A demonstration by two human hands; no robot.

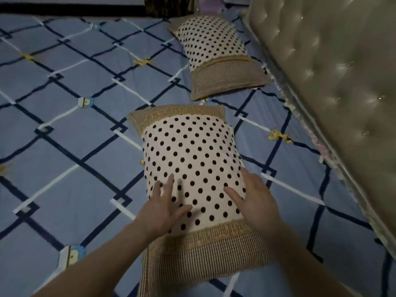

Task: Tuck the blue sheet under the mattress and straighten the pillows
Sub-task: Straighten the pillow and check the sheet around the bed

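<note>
The blue sheet [64, 129], crossed by dark and white diamond lines, lies flat over the bed. A near pillow [188, 151], cream with black dots and brown striped ends, lies lengthwise in the middle. My left hand [165, 209] rests flat on its near left part with fingers spread. My right hand [255, 198] lies open on its near right edge, fingers apart. A second pillow [212, 50] of the same pattern lies farther away, close to the headboard.
A padded beige headboard [332, 78] runs along the right side from top to lower right. A dark strip [70, 7] edges the far side of the bed. Dark patterned fabric [169, 5] shows at the top centre.
</note>
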